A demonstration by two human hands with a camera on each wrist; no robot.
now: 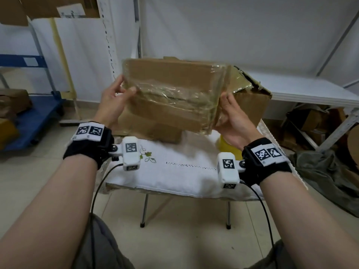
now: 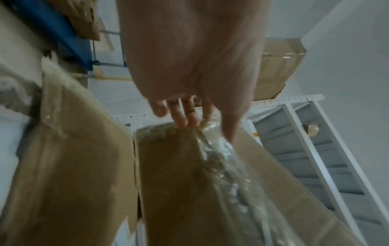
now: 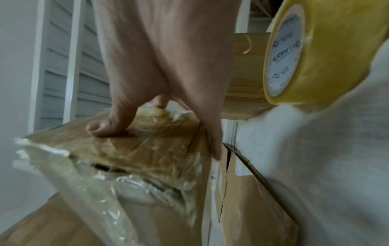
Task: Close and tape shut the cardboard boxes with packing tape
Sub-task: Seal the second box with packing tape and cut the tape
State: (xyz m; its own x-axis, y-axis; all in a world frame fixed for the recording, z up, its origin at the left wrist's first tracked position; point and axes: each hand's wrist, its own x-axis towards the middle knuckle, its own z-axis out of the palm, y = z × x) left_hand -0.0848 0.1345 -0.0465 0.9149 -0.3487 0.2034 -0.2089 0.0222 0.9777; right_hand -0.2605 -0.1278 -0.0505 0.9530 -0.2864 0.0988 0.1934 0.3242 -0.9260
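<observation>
Above the worktop [image 1: 174,171], left hand [image 1: 112,105] and right hand [image 1: 233,117] both grip the taped cardboard box [image 1: 171,94] at its ends.

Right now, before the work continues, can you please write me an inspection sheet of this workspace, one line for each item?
Surface: small table under a white embroidered cloth, on metal legs.
Job's things: brown cardboard box wrapped in wrinkled clear tape, held up above the table; a dark gap shows under the tape at its seam. A second brown cardboard box stands behind it with a torn top flap. Yellow roll of packing tape on the cloth.
Clutter: nothing seen.
Hands: left hand grips the taped box's left edge; right hand grips its right edge.
Cables: black cables hang from both wrist cameras.
Surroundings: white metal shelving, blue cart, more cardboard boxes.
</observation>
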